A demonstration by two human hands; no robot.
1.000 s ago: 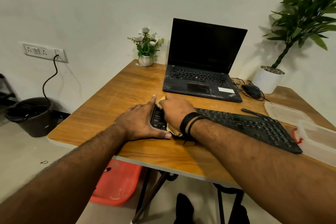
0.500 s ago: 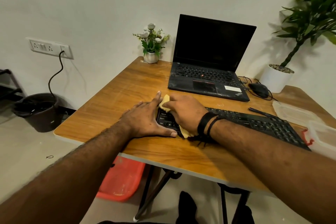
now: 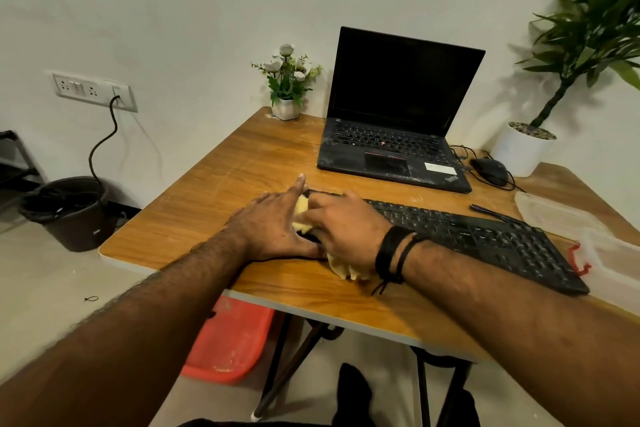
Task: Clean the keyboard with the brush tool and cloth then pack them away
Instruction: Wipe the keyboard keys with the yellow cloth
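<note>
The black keyboard (image 3: 460,236) on the bench (image 3: 221,184) is steadied at its left end by the flat, released left hand (image 3: 273,229), so the yellow cloth (image 3: 343,269), clenched under the right hand (image 3: 346,229), can be rubbed across the keys.

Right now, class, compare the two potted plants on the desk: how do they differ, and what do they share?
The flower pot is small and holds pale blooms with short green sprigs; the large potted plant has a tall stem with long green leaves and no flowers. The flower pot stands left of the laptop; the large potted plant stands to its right, behind the mouse. Both pots are white and stand upright near the wall.
</note>
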